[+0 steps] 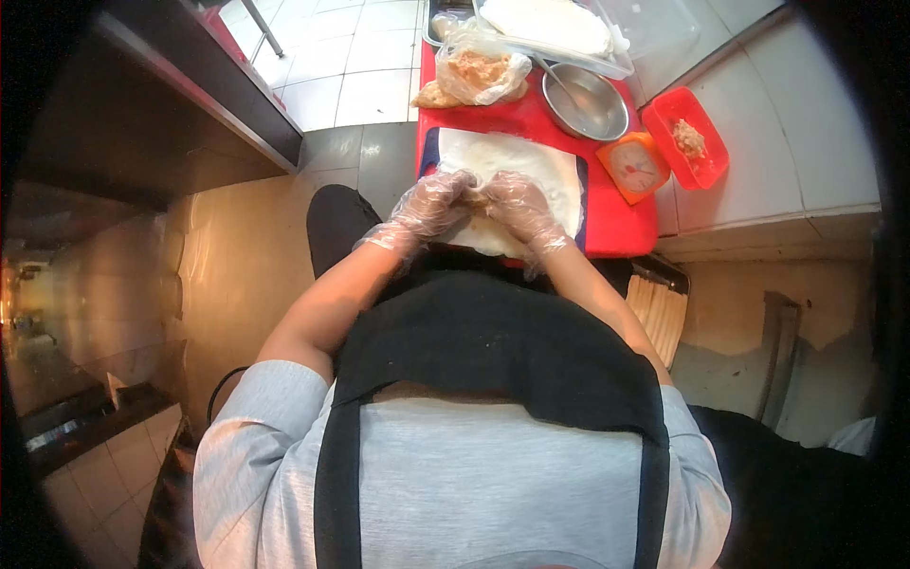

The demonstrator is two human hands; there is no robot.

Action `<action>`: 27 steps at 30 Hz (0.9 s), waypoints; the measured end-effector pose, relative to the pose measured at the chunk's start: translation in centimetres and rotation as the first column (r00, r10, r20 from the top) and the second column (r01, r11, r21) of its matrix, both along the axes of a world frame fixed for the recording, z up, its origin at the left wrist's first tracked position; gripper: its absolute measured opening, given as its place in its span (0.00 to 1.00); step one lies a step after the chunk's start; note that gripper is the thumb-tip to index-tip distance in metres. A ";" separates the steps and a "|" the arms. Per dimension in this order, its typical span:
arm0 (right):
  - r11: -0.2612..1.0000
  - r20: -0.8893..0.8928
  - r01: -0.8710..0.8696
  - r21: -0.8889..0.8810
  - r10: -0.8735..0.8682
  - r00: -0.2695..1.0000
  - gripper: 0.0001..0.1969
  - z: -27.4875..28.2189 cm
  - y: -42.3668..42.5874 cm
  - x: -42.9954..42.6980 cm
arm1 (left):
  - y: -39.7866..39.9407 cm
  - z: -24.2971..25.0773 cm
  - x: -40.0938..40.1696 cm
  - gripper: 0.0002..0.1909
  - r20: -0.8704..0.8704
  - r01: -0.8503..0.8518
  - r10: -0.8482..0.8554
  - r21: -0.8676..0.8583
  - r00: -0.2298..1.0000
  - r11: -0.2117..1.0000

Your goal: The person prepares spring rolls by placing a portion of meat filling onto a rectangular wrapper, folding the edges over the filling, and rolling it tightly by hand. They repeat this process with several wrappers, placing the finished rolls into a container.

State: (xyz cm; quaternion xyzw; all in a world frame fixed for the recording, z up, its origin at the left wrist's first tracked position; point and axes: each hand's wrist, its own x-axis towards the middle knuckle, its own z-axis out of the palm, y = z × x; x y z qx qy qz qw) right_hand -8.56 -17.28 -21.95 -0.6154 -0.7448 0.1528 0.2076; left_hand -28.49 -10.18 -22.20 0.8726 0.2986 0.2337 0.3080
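Observation:
Clear plastic gloves cover both my hands. My left hand [435, 203] and my right hand [517, 203] meet over thin white dough sheets [526, 153]. Between their bent fingers they pinch a small pale tan piece [479, 205], mostly hidden by the gloves; whether it is a fold of dough or filling is unclear. Under the sheets lies a dark blue board [582, 213], its edges showing at both sides. The board rests on a red table [629, 238] right in front of my black apron [490, 334].
Past the sheets are a plastic bag of orange-pink filling [480, 71], a steel bowl [604, 117] with a spoon, and a clear tub [622, 67] of white stuff. At right stand an orange dial scale [635, 167] and a red container [714, 160] with some filling, near a tiled wall [817, 128].

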 end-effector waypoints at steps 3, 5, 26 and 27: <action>0.999 -0.123 -0.005 0.038 0.010 0.992 0.12 1.7 -0.5 -0.3 | 0.2 1.3 -0.4 0.16 0.048 0.101 -0.102 0.031 0.994 0.994; 0.992 -0.205 0.018 0.122 0.007 0.979 0.12 1.9 -0.5 -0.6 | 0.5 1.1 -0.8 0.14 0.234 0.121 -0.192 0.285 0.953 0.951; 0.997 0.141 -0.024 -0.071 0.034 0.989 0.14 1.5 -0.1 -0.5 | 1.5 1.0 -1.0 0.21 -0.141 0.049 -0.046 0.014 0.989 0.999; 1.000 0.169 0.015 0.013 -0.017 0.985 0.13 2.8 -0.6 -0.6 | 1.7 0.8 -1.3 0.21 -0.142 0.031 -0.030 0.010 0.989 0.999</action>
